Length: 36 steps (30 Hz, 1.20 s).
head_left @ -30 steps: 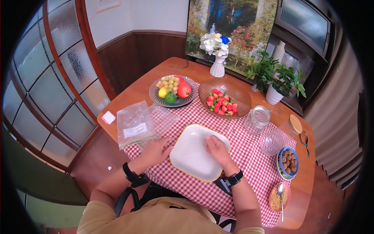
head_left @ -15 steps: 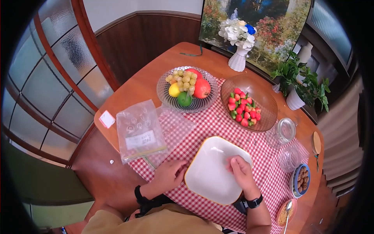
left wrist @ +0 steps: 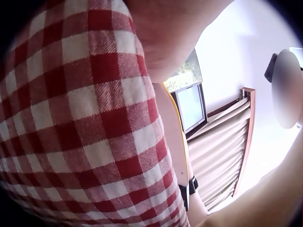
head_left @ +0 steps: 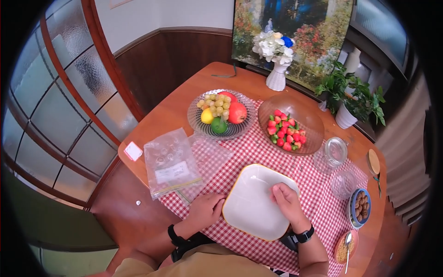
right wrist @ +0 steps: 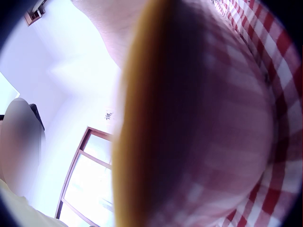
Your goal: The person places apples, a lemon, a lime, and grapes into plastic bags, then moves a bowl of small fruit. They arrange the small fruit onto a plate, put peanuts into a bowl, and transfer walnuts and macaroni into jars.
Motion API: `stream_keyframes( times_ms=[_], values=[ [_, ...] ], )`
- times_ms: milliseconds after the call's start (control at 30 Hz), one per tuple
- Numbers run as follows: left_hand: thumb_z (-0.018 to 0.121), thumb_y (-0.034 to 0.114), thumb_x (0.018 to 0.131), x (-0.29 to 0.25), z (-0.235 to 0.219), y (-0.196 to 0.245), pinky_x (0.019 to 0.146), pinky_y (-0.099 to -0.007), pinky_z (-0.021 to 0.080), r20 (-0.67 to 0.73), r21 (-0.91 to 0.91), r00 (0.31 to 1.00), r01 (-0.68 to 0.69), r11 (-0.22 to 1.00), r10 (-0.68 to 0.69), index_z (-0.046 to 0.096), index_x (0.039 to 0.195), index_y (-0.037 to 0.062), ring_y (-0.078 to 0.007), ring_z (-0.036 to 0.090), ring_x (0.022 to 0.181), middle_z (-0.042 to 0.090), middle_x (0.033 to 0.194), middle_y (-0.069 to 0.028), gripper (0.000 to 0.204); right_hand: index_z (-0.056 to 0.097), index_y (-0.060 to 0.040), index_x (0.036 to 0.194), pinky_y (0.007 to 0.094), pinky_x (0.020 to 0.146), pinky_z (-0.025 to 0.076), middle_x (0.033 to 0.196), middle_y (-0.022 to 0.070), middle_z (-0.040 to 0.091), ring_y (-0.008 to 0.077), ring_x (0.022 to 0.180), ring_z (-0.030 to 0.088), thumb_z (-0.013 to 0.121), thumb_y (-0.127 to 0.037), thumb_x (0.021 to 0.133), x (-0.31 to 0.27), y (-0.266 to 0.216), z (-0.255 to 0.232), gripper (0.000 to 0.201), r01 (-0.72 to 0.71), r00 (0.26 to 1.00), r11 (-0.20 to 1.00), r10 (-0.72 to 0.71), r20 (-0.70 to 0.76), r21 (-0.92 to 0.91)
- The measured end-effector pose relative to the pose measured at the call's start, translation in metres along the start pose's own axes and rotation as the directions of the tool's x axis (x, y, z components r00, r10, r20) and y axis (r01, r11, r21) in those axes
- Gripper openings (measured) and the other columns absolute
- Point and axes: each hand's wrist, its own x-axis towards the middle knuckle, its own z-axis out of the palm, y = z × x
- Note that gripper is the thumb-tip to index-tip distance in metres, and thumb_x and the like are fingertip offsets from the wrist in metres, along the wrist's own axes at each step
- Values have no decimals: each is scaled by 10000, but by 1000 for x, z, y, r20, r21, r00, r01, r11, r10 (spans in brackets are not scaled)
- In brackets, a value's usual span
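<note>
A white rectangular dish [head_left: 254, 214] with a yellow rim lies on the red-and-white checked tablecloth [head_left: 249, 154] in front of me. Beside its left edge my left hand [head_left: 205, 212] rests low over the cloth, fingers loosely bent and fingertips right at the rim. In the left wrist view the hand [left wrist: 175, 33] shows at the top, above the cloth. My right hand [head_left: 287, 203] hangs over the right part of the dish with its fingers loosely curled, holding nothing visible. The dish's yellow rim [right wrist: 137, 113] looms blurred in the right wrist view.
Left of the dish lies a clear zip bag [head_left: 173, 161]. Behind stand a glass plate of fruit [head_left: 196, 117] and a brown bowl [head_left: 309, 115] of strawberries. On the right are a glass jar [head_left: 335, 151], a bowl of walnuts [head_left: 362, 205] and a small bowl with a spoon [head_left: 347, 244].
The head view has shifted, so the table sits differently in frame. My left fingers are more bent than before beside the dish. My right hand stays over the dish.
</note>
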Motion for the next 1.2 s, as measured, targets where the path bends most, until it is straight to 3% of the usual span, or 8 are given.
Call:
stream_keyframes(
  times_ms=[267, 333, 367, 433, 533, 700, 967, 1200],
  values=[
    [572, 147, 874, -4, -2, 4, 576, -427, 450, -60, 46, 996, -69, 997, 72, 613, 772, 16, -333, 570, 603, 585, 679, -139, 171, 605, -18, 895, 201, 586, 419, 703, -7, 567, 49, 633, 502, 561, -190, 962, 12, 11, -29, 190, 159, 973, 976, -129, -193, 149],
    [580, 143, 863, -5, -5, 6, 539, -420, 430, 16, 40, 994, -106, 994, 106, 585, 699, 18, -331, 547, 561, 555, 629, -137, 206, 616, -20, 865, 221, 541, 426, 682, 22, 594, 79, 584, 529, 595, -280, 937, 19, 15, -51, 271, 63, 899, 973, -151, -410, -221],
    [580, 143, 863, -6, -5, 7, 539, -420, 430, 20, 38, 994, -107, 993, 106, 585, 699, 18, -331, 547, 561, 555, 629, -137, 206, 616, -20, 865, 221, 541, 426, 682, 22, 594, 79, 584, 529, 595, -280, 937, 21, 21, -63, 271, 60, 898, 974, -148, -413, -220],
    [584, 137, 855, -6, -4, 7, 521, -421, 416, 32, 42, 994, -110, 993, 108, 564, 658, 17, -331, 530, 537, 536, 603, -136, 231, 637, -12, 865, 248, 515, 451, 677, 56, 619, 115, 561, 562, 614, -399, 902, 22, 26, -80, 390, -137, 946, 889, -13, -325, -436],
    [580, 130, 851, -5, -2, 4, 513, -420, 408, 62, 42, 992, -112, 993, 109, 547, 631, 15, -335, 522, 528, 526, 591, -138, 250, 651, 0, 876, 263, 526, 479, 700, 70, 636, 138, 582, 594, 608, -473, 880, 20, 19, -86, 475, -294, 956, 922, 290, -53, -252],
    [557, 134, 858, -2, -5, 9, 550, -430, 416, 116, 78, 991, -76, 994, 66, 544, 650, 14, -348, 527, 558, 532, 614, -144, 241, 663, -19, 890, 295, 563, 498, 698, 76, 635, 160, 594, 601, 588, -407, 907, 27, 24, -85, 395, -254, 941, 942, 293, 167, -221],
    [520, 130, 862, -4, -5, 11, 611, -442, 433, 152, 130, 987, -73, 989, 52, 560, 688, 20, -356, 542, 619, 553, 659, -156, 210, 647, -2, 948, 346, 759, 481, 856, 145, 655, 234, 801, 631, 562, -295, 920, 31, 28, -76, 307, -105, 964, 938, 177, 197, -330],
    [510, 111, 879, -6, -7, 8, 604, -446, 426, 124, 48, 987, -106, 993, 100, 562, 771, 21, -357, 539, 626, 557, 681, -150, 150, 647, 19, 893, 301, 657, 477, 734, 32, 631, 113, 683, 568, 587, -197, 919, 29, 32, -75, 225, -102, 980, 973, 135, 150, -205]
  ],
)
